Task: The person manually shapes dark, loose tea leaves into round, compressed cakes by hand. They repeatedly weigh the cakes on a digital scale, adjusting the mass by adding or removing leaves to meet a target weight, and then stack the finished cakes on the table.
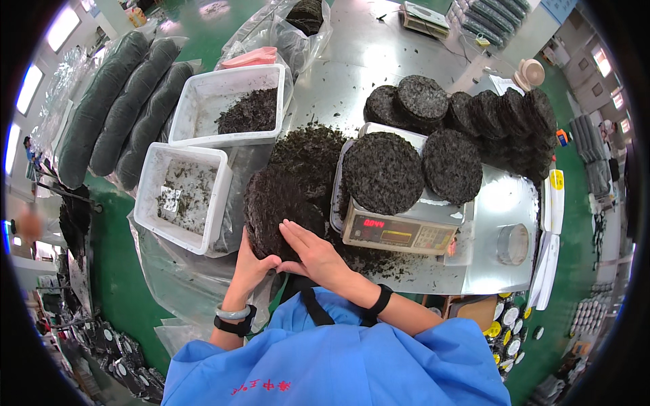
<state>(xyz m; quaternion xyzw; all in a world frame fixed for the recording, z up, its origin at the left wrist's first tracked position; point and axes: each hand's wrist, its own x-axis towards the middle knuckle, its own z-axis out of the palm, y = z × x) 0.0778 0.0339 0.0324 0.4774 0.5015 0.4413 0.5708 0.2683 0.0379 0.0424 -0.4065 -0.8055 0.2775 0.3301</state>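
Observation:
Near the table's front edge, my two hands are at a dark, round cake of dried seaweed [271, 203], which looks tilted toward me. My left hand [252, 269] grips its lower left edge; the thumb shows and the other fingers are partly hidden behind the cake. My right hand [315, 254] presses against its near face with fingers together, and the two thumbs meet below it. Just to the right, a digital scale [399, 237] with a lit red display bears a flat seaweed disc [382, 172]. Another disc [453, 167] leans beside that one.
Loose seaweed [308, 152] lies behind the cake. Left of it stand two white bins, one with dark scraps [177, 139] and one with fine crumbs [221, 196]. Stacked discs [504, 125] fill the back right. A clear round container [512, 244] stands at right; long wrapped rolls [101, 108] lie far left.

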